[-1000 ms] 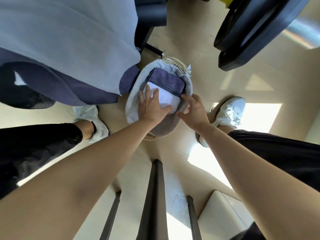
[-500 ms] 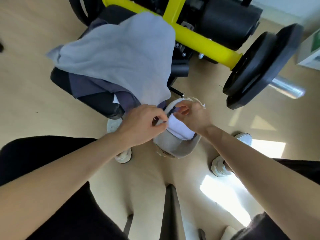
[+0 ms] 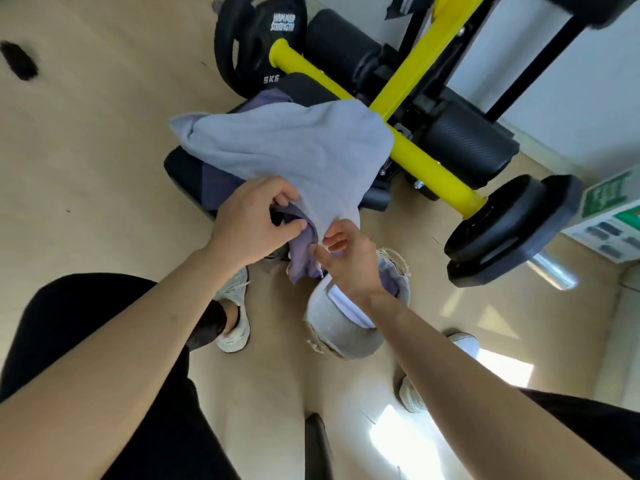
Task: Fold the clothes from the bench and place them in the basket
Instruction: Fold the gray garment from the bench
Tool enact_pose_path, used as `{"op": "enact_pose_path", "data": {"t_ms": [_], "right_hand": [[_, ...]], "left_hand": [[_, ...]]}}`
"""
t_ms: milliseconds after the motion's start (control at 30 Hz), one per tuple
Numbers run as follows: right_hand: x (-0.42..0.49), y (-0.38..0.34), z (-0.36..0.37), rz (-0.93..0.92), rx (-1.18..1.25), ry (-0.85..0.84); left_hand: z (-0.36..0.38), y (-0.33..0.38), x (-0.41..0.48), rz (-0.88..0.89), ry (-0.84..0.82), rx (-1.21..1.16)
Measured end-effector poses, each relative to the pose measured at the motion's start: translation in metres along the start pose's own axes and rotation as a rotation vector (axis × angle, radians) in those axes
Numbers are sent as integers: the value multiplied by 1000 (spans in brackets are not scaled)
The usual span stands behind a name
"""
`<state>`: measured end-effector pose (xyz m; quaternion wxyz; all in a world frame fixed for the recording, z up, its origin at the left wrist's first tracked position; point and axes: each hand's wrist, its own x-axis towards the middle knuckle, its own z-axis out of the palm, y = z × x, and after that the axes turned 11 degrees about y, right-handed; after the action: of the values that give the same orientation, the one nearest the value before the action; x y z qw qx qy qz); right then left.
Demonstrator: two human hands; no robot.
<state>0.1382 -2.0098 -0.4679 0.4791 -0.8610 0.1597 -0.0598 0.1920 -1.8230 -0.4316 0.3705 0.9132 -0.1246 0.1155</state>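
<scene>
**Item: clothes on bench, one lot, part processed.**

- Grey garment (image 3: pixel 294 150): unfolded, draped over the black bench (image 3: pixel 181 169), its near corner hanging off the near edge.
- Purple garment (image 3: pixel 303 252): unfolded, lying under the grey one, a fold trailing down off the bench toward the basket.
- Basket (image 3: pixel 332 336): grey felt, on the floor just near of the bench. It holds a white folded piece (image 3: pixel 344 301) with something purple beside it.
- Left hand (image 3: pixel 251 221): fingers curled, grasping the purple garment just under the grey hem.
- Right hand (image 3: pixel 346 261): above the basket's far rim, thumb and fingertips pinching the hanging corner of the grey garment.
- Surroundings: yellow bar (image 3: pixel 419 161) and black weight plate (image 3: pixel 509 233) at far right.

**Step in hand (judged):** picking up the next piece. Some is already stowed, two remain on the bench.

**Next move calls for:** separating the two layers so only one lifts, drawing it clear of the yellow bar, then spreading it to find its edges for folding.
</scene>
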Motion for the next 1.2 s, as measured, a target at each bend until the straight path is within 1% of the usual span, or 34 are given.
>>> {"op": "enact_pose_path", "data": {"t_ms": [100, 200, 300, 467, 633, 733, 833, 900, 967, 1067, 1133, 1200], "right_hand": [[2, 6, 1, 72, 64, 19], [7, 8, -3, 134, 124, 34], [12, 1, -22, 158, 184, 108], [37, -24, -76, -6, 91, 294], [55, -69, -139, -173, -2, 405], [48, -94, -171, -246, 11, 437], [33, -110, -196, -325, 40, 420], [21, -116, -208, -372, 44, 387], [10, -120, -216, -400, 55, 361], [-6, -124, -227, -410, 69, 363], [-14, -123, -239, -396, 52, 411], [-21, -118, -256, -350, 44, 511]], "left_hand": [[2, 1, 1, -22, 25, -45], [4, -1, 0, -46, 56, -19], [4, -3, -2, -58, 65, -2], [3, -1, -4, -77, 86, 35], [2, 3, -9, -51, 146, 99], [-3, 13, -15, -25, 220, 96], [-9, 31, -15, 83, 371, 100], [-10, 55, -9, 144, 420, 102], [-6, 84, 1, 191, 384, 105], [9, 116, 14, 236, 247, 84], [13, 117, 17, 240, 218, 4], [8, 108, 12, 243, 198, -31]]}}
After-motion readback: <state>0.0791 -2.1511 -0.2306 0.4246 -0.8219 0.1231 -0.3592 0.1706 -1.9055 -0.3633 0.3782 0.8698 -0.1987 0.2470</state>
